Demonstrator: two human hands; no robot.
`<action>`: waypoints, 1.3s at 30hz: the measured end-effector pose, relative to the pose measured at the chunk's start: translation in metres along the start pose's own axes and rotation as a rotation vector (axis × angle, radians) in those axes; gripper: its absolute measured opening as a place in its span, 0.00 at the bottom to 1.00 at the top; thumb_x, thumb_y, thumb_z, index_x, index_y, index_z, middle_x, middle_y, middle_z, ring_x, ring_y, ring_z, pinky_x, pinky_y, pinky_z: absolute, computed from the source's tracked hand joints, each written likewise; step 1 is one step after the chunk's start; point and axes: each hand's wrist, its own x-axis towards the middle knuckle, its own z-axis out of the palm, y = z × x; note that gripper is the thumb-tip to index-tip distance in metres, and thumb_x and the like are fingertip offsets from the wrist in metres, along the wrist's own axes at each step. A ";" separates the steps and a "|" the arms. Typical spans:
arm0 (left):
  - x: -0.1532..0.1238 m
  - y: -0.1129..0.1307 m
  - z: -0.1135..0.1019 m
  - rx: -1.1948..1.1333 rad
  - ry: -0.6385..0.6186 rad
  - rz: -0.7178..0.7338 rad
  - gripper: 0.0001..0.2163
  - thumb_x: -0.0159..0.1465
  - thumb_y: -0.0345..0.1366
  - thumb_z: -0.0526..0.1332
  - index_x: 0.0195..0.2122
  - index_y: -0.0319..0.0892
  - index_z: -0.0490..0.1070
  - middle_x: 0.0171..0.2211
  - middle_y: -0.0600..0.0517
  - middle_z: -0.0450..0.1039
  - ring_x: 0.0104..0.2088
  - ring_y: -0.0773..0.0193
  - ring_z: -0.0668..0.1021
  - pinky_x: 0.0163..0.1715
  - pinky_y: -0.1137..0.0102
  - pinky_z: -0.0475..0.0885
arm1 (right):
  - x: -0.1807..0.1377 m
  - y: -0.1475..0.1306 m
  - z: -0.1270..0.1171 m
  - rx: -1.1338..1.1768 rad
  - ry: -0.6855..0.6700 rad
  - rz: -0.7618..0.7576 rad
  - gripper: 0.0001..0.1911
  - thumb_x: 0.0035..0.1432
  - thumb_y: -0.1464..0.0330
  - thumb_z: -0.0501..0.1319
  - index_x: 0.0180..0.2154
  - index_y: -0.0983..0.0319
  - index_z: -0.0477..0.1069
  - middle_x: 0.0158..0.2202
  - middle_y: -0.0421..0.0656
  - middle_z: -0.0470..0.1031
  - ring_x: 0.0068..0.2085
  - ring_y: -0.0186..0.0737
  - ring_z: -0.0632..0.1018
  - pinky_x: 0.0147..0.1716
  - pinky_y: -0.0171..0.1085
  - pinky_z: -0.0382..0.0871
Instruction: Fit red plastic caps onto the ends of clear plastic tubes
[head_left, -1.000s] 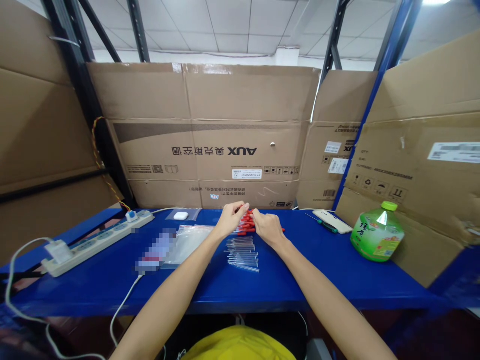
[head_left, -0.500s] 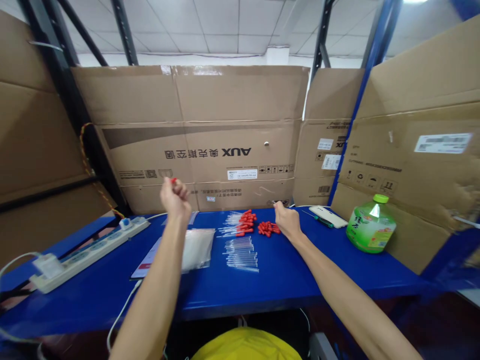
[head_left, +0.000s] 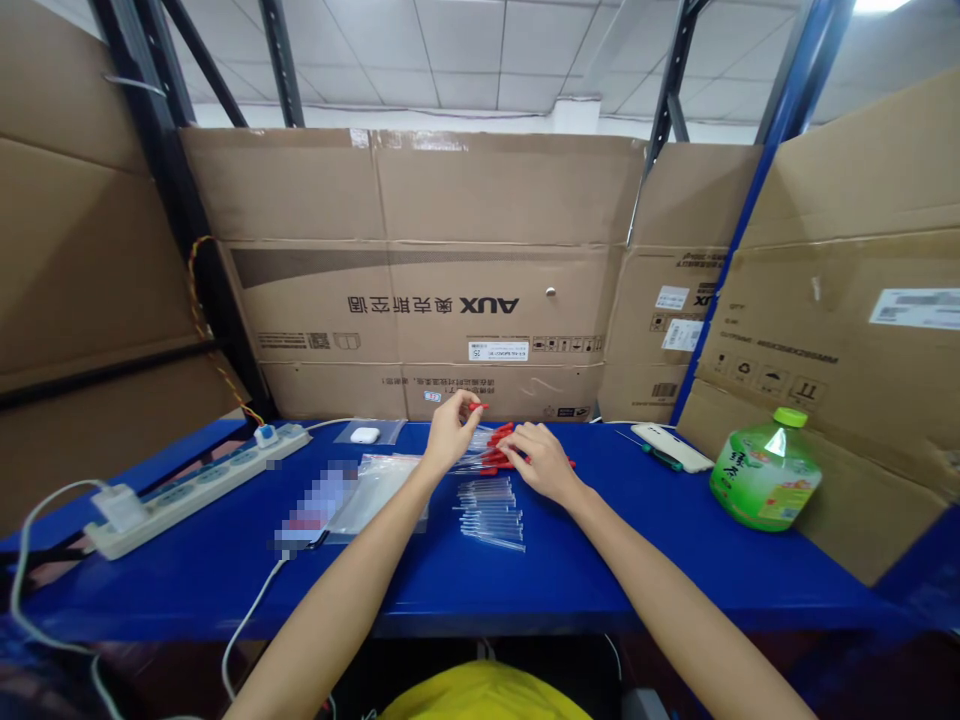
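Observation:
My left hand is raised a little over the blue bench and pinches a small red cap between its fingertips. My right hand rests on the bench with fingers curled over a heap of red caps; what it grips, if anything, is hidden. Just in front of both hands lies a row of clear thin tubes. More clear tubes with red ends lie between the hands.
Clear plastic bags and a blurred card lie to the left. A white power strip with cables sits far left, a small white earbud case behind. A green bottle and a white flat device stand right. Cardboard boxes wall the back.
My left hand came down from head height back to the heap, still pinching a red cap. My right hand moved left onto the red caps. The view swung slightly right.

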 end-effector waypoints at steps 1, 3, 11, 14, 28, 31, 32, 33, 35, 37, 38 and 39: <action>-0.001 -0.002 0.000 0.033 -0.003 0.008 0.05 0.65 0.38 0.61 0.38 0.43 0.70 0.32 0.53 0.76 0.31 0.65 0.76 0.32 0.72 0.67 | -0.001 -0.001 0.002 0.062 -0.009 0.004 0.13 0.72 0.64 0.55 0.42 0.59 0.77 0.39 0.45 0.78 0.41 0.42 0.74 0.43 0.40 0.63; -0.004 -0.007 0.000 0.094 -0.003 0.014 0.04 0.64 0.36 0.62 0.37 0.43 0.70 0.32 0.53 0.77 0.33 0.64 0.78 0.34 0.71 0.68 | -0.003 -0.005 0.005 0.162 -0.034 0.026 0.09 0.69 0.66 0.57 0.41 0.58 0.76 0.39 0.44 0.79 0.41 0.41 0.76 0.43 0.39 0.65; -0.014 -0.017 0.002 0.265 -0.122 0.020 0.05 0.60 0.33 0.63 0.38 0.44 0.72 0.34 0.53 0.80 0.33 0.63 0.78 0.34 0.70 0.67 | -0.009 -0.010 0.019 0.108 -0.199 0.042 0.06 0.64 0.63 0.66 0.37 0.59 0.76 0.36 0.41 0.78 0.40 0.40 0.75 0.44 0.38 0.62; -0.018 -0.016 0.004 0.267 -0.172 0.035 0.04 0.60 0.33 0.63 0.38 0.44 0.72 0.35 0.52 0.80 0.33 0.63 0.78 0.35 0.70 0.68 | -0.009 -0.010 0.022 0.031 -0.213 0.040 0.10 0.64 0.59 0.66 0.35 0.58 0.77 0.35 0.43 0.78 0.42 0.42 0.73 0.43 0.40 0.60; -0.027 -0.009 0.022 -0.070 -0.396 -0.053 0.14 0.66 0.45 0.61 0.39 0.39 0.78 0.35 0.49 0.81 0.34 0.63 0.79 0.37 0.70 0.71 | -0.007 0.008 0.020 0.274 0.086 0.297 0.11 0.69 0.58 0.57 0.45 0.58 0.70 0.37 0.42 0.79 0.38 0.41 0.78 0.42 0.38 0.66; -0.028 -0.006 0.019 -0.052 -0.407 -0.033 0.15 0.67 0.46 0.60 0.42 0.40 0.78 0.37 0.49 0.82 0.35 0.62 0.80 0.37 0.71 0.72 | -0.006 0.014 0.019 0.326 0.090 0.305 0.11 0.68 0.58 0.58 0.41 0.58 0.71 0.37 0.43 0.80 0.39 0.42 0.78 0.42 0.38 0.68; -0.027 -0.005 0.016 -0.014 -0.407 -0.016 0.15 0.68 0.46 0.60 0.44 0.40 0.77 0.37 0.49 0.82 0.35 0.62 0.80 0.37 0.71 0.72 | -0.006 0.018 0.018 0.335 0.099 0.318 0.10 0.67 0.58 0.58 0.41 0.58 0.71 0.37 0.43 0.80 0.39 0.42 0.78 0.41 0.38 0.68; -0.026 -0.004 0.013 0.046 -0.410 0.007 0.15 0.68 0.45 0.59 0.46 0.41 0.77 0.36 0.49 0.81 0.35 0.62 0.80 0.36 0.71 0.71 | -0.006 0.023 0.016 0.331 0.115 0.335 0.10 0.66 0.59 0.58 0.40 0.58 0.71 0.37 0.42 0.80 0.38 0.42 0.78 0.40 0.38 0.68; -0.024 -0.004 0.005 0.205 -0.438 0.072 0.13 0.68 0.44 0.60 0.47 0.43 0.76 0.34 0.51 0.81 0.34 0.62 0.79 0.36 0.71 0.70 | -0.007 0.038 0.008 0.287 0.151 0.379 0.09 0.64 0.59 0.59 0.39 0.58 0.71 0.34 0.41 0.79 0.35 0.41 0.78 0.37 0.37 0.67; -0.022 -0.005 -0.003 0.331 -0.515 0.148 0.10 0.67 0.43 0.61 0.43 0.45 0.77 0.34 0.52 0.81 0.34 0.62 0.79 0.36 0.72 0.70 | -0.010 0.056 -0.004 0.226 0.167 0.411 0.08 0.62 0.60 0.60 0.37 0.58 0.71 0.33 0.41 0.79 0.33 0.40 0.77 0.36 0.37 0.66; -0.021 -0.007 -0.006 0.364 -0.556 0.182 0.09 0.66 0.42 0.62 0.41 0.46 0.78 0.35 0.52 0.81 0.35 0.62 0.80 0.38 0.72 0.70 | -0.012 0.066 -0.010 0.188 0.170 0.425 0.08 0.60 0.60 0.61 0.36 0.58 0.72 0.32 0.41 0.79 0.33 0.40 0.76 0.36 0.37 0.66; -0.020 -0.009 -0.008 0.386 -0.594 0.211 0.08 0.66 0.41 0.62 0.39 0.46 0.78 0.36 0.51 0.81 0.37 0.61 0.80 0.39 0.72 0.70 | -0.015 0.075 -0.017 0.156 0.179 0.444 0.09 0.59 0.60 0.62 0.35 0.58 0.72 0.32 0.41 0.78 0.33 0.40 0.76 0.35 0.37 0.66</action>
